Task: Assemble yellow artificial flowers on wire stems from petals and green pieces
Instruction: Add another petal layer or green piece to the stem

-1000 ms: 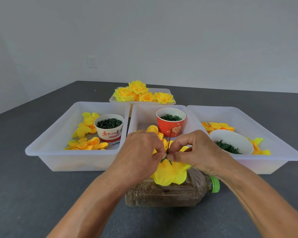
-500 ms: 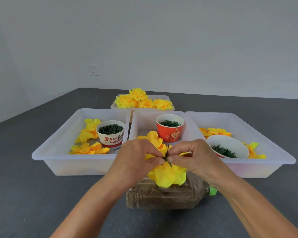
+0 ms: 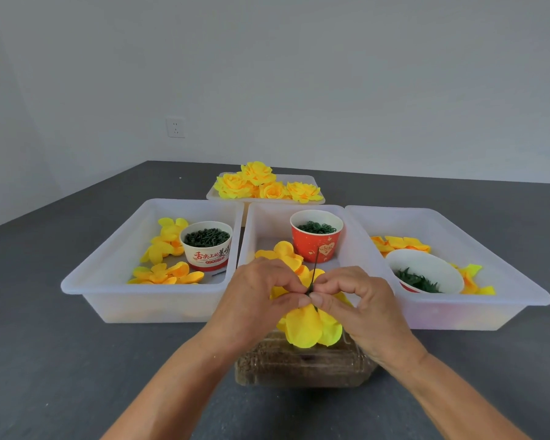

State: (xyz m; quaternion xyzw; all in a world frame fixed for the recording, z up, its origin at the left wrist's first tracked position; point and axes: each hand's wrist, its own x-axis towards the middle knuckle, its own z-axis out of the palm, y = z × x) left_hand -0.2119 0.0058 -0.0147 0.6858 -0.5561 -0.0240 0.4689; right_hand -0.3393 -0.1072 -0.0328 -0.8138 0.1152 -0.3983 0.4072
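A yellow fabric flower point(image 3: 308, 328) on a thin dark wire stem point(image 3: 315, 265) is held above a clear plastic bottle of brown grain point(image 3: 299, 366) lying on the dark grey counter point(image 3: 61, 360). The left hand point(image 3: 258, 300) and right hand point(image 3: 362, 303) both pinch the flower where stem meets petals, fingertips nearly touching. Just behind stand three translucent white plastic trays point(image 3: 86, 287) holding loose petals and cups of green pieces.

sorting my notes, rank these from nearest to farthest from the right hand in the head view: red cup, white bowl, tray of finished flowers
From the right hand:
1. white bowl, right bin.
2. red cup, middle bin; roughly as near, too close to call.
3. tray of finished flowers, far back.
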